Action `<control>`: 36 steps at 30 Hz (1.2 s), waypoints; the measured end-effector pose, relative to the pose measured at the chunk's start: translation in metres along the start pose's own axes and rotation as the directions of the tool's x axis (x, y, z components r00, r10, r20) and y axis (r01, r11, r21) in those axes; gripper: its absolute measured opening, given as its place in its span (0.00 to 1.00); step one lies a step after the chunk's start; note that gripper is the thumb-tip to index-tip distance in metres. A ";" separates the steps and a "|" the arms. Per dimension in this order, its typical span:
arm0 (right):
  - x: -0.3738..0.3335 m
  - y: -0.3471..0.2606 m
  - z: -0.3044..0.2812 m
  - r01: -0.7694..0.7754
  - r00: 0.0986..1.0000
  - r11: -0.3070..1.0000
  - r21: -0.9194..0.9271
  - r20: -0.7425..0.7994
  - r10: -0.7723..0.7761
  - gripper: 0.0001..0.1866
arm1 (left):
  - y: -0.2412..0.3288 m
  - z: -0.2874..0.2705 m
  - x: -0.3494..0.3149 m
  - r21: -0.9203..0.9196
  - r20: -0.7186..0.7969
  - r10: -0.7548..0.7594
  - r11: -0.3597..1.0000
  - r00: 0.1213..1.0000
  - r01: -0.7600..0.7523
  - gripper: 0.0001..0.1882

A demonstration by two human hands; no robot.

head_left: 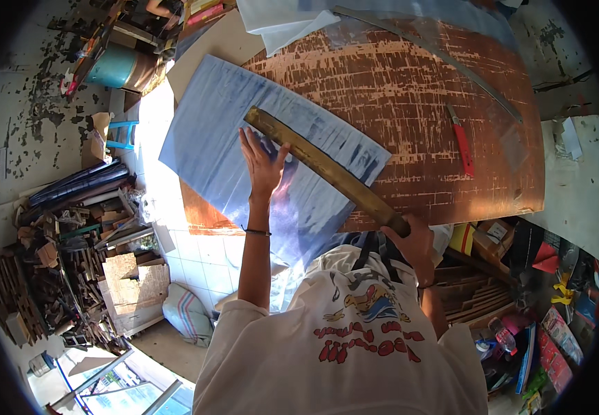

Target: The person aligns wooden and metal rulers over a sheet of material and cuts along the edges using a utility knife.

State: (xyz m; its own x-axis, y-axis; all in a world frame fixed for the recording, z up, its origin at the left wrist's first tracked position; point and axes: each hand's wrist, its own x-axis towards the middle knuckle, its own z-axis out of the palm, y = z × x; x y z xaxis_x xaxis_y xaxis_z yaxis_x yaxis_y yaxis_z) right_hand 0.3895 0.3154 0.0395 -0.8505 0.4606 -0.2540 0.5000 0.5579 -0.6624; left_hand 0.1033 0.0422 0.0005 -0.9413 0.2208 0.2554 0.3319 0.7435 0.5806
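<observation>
A long, brownish-gold round-ended bar point(330, 173) lies slantwise across a glossy blue-streaked sheet point(199, 131). My right hand point(415, 243) is closed around the bar's near right end, by the table edge. Near its far left end my left hand point(265, 166) rests on the sheet, fingers stretched out and the thumb close to the bar. Whether that thumb touches the bar is hard to tell. The sheet overhangs the near edge of the worn brown tabletop point(382, 104). A red-handled utility knife point(463, 149) lies to the right.
A long metal straightedge point(444, 59) and a clear plastic scrap point(510, 142) lie at the table's far right. White sheeting point(285, 24) covers the far edge. Scrap wood point(57, 270) is heaped at left, with a striped sack point(187, 315). Boxes point(493, 238) and clutter stand at right.
</observation>
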 end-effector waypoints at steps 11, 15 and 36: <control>0.010 -0.017 0.033 0.134 0.976 0.991 0.023 -0.176 -0.128 0.27 | 0.005 0.023 0.022 0.263 0.232 0.009 0.962 0.973 -0.072 0.68; 0.024 -0.015 0.023 0.074 0.994 0.997 -0.004 -0.080 -0.074 0.26 | 0.007 0.031 0.027 0.313 0.224 -0.003 0.947 0.975 -0.069 0.70; 0.035 0.003 0.025 0.141 0.989 0.988 0.070 -0.065 -0.136 0.26 | -0.002 0.038 0.031 0.314 0.170 0.063 0.942 0.983 -0.114 0.72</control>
State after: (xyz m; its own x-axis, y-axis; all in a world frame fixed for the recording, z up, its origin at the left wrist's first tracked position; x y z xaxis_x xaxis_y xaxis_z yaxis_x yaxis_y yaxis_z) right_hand 0.3568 0.3160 0.0104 -0.8983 0.4241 -0.1153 0.3627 0.5673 -0.7393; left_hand 0.0712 0.0711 -0.0223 -0.9154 0.3710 0.1565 0.4011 0.8737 0.2751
